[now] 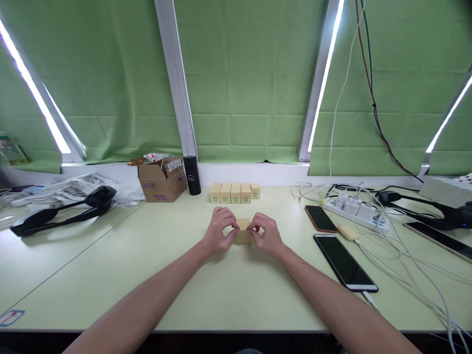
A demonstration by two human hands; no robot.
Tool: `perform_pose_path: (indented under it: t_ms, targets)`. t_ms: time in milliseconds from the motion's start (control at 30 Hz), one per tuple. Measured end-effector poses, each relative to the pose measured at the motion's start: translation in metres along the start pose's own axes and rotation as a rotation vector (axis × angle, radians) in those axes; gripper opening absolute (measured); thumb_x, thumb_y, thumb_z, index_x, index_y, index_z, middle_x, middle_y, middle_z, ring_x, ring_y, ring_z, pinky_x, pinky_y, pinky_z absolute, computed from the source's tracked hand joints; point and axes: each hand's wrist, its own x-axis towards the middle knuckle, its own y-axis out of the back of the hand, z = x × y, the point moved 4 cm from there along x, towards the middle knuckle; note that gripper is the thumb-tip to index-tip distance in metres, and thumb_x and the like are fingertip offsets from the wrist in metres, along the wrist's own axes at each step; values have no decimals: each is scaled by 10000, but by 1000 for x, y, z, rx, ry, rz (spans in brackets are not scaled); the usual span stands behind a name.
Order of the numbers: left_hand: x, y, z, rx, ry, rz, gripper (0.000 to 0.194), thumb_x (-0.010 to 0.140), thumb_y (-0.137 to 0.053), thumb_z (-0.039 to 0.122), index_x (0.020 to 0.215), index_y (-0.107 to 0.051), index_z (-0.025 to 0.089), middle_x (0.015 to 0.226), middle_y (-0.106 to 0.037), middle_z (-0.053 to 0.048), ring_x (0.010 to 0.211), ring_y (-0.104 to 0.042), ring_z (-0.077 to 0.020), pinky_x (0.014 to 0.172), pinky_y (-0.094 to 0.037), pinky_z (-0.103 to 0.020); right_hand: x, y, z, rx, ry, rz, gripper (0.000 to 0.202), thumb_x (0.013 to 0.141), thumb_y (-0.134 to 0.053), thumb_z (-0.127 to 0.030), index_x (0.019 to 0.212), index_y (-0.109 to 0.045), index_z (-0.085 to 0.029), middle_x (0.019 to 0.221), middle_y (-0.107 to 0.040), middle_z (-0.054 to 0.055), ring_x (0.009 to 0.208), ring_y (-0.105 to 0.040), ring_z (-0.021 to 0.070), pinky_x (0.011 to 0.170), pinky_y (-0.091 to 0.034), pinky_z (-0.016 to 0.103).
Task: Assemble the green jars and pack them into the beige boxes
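Observation:
A small brown cardboard box (243, 236) stands on the pale table (236, 290), midway between my two hands. My left hand (221, 231) pinches its left edge with thumb and fingertips. At its right edge, my right hand (266, 233) has thumb and fingers closed in the same way. Behind them, several similar small boxes (230, 193) with pale green-edged labels stand in a tight row, with one set slightly back at the right end.
An opened carton (162, 182) and a black cylinder (192, 175) stand at the back left. Phones (344, 261), a power strip (356, 212) and loose white cables lie to the right. Black headset-like devices (66, 211) rest at both sides.

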Motion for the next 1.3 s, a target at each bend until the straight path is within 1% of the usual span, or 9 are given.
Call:
perform_pose_path:
  t_ms: [167,300,433,667,900,967,1100,1200,1300]
  targets:
    - [1,0,-4,-15,70,30,109,866,-557,241,814,-654,236,784,-666,-40,833,-603,-234,916,-422,-452,2,4,3,5,-14,-67,93,767,-625,-149,787,-625,-240,736,-545,-5,639,-510,161,608,-427,299]
    - [1,0,-18,56,218,81,204,857,-515,175,901,-704,240,807,-715,-42,848,-631,-240,901,-440,-447,4,9,10,14,-114,-159,317,740,-654,-172,1035,-581,-266,758,-524,-43,635,-495,152,631,-446,294]
    - [0,-3,-28,80,277,44,228,802,-525,132,809,-724,242,749,-723,-31,826,-640,-244,901,-447,-456,2,8,20,-9,-178,-237,394,740,-640,-181,1104,-525,-281,737,-503,-69,609,-488,143,603,-414,270]
    - [0,-1,-31,77,347,81,214,757,-524,125,603,-623,236,652,-679,-18,729,-602,-225,878,-459,-454,5,19,46,-227,-359,-41,199,801,-557,-215,990,-526,-269,648,-554,-64,594,-541,175,563,-349,268]
    - [-3,-9,-36,113,384,32,299,807,-543,155,963,-776,257,760,-694,-34,782,-627,-232,921,-476,-462,5,15,32,108,-214,-182,256,809,-596,-256,1044,-496,-267,626,-517,-87,550,-499,147,563,-390,260]
    - [-3,-12,-36,102,375,3,298,805,-550,146,948,-783,265,768,-693,-38,801,-631,-243,920,-476,-467,4,12,32,21,-219,-219,308,797,-600,-229,1083,-496,-274,629,-533,-90,560,-516,152,564,-370,256]
    - [-3,-10,-34,125,377,0,204,798,-562,142,736,-721,255,722,-689,-37,802,-629,-262,911,-472,-473,4,16,48,-321,-384,-144,307,820,-555,-163,1104,-525,-276,664,-607,-50,616,-570,186,566,-318,262]
    - [-4,-10,-39,160,435,-3,183,799,-571,158,719,-705,254,729,-707,-48,823,-641,-288,888,-473,-475,1,16,61,-507,-491,-213,224,784,-606,-121,960,-603,-259,716,-662,18,643,-599,209,588,-315,281]
    - [-7,-15,-47,208,445,-80,164,791,-589,177,730,-720,253,714,-717,-64,840,-648,-312,842,-479,-460,-1,14,65,-544,-491,-280,176,722,-667,-90,800,-628,-244,718,-674,52,630,-604,217,611,-324,301]
